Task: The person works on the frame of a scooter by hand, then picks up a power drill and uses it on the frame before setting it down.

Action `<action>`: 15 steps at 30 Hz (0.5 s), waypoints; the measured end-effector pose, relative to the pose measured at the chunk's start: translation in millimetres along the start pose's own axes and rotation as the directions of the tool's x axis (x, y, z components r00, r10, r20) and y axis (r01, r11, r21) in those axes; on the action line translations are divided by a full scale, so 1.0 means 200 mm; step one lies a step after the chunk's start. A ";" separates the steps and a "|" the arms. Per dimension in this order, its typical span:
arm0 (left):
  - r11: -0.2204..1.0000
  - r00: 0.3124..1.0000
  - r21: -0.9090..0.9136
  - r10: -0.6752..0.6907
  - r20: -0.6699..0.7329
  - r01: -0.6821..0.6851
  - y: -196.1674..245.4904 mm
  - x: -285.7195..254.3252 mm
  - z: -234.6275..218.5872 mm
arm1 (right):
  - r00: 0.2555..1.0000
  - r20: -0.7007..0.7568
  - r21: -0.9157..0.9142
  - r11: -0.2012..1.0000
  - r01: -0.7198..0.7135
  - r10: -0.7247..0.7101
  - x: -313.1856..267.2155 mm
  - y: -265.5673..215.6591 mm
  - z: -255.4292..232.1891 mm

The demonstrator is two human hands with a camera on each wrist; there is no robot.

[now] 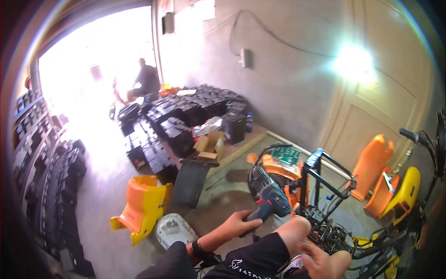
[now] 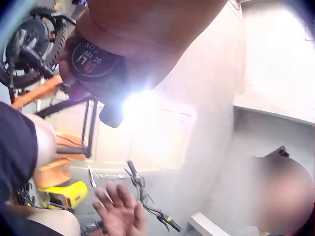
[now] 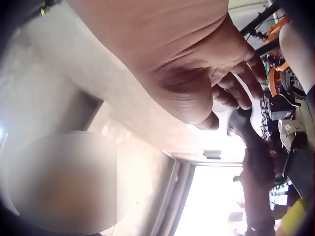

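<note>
My left hand (image 1: 239,224) grips the handle of a dark blue and black cordless drill (image 1: 274,199). The drill's round battery base (image 2: 93,61), marked "Li DC 12V", faces the left wrist camera. Above my thigh, my right hand (image 1: 318,261) is held palm up, its fingers loosely spread and holding nothing. From the right wrist, my right hand (image 3: 197,73) overlaps the view towards the drill (image 3: 241,120). Beyond the drill stands a partly stripped electric bike, with a black frame (image 1: 320,169), an orange rear fender (image 1: 278,166) and exposed wiring (image 1: 332,235).
Orange-and-yellow body panels (image 1: 144,204) and a white plastic cover (image 1: 175,230) lie on the floor at left. More orange panels (image 1: 371,160) lean by the door. Black battery blocks (image 1: 186,109) and a cardboard box (image 1: 210,146) stand behind. A person (image 1: 146,79) sits near the doorway.
</note>
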State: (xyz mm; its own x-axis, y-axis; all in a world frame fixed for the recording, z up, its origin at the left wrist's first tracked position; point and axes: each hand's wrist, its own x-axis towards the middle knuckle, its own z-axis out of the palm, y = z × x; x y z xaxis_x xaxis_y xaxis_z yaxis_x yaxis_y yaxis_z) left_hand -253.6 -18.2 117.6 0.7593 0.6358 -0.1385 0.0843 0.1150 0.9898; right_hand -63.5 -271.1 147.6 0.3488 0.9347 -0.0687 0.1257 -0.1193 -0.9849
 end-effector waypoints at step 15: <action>0.584 0.576 0.158 -0.651 -0.494 0.796 -1.24 0.00 -0.59 | 0.854 -0.497 -0.383 0.845 -0.373 0.152 -0.62 0.20 -0.69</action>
State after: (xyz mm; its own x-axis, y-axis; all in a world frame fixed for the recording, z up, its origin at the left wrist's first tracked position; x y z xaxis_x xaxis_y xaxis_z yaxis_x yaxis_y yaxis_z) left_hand -349.4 43.3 -131.0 0.0637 0.6685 -0.7410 0.7556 0.4527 0.4734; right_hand 27.2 -438.2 139.0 0.7788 0.6138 -0.1295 0.3316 -0.5781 -0.7456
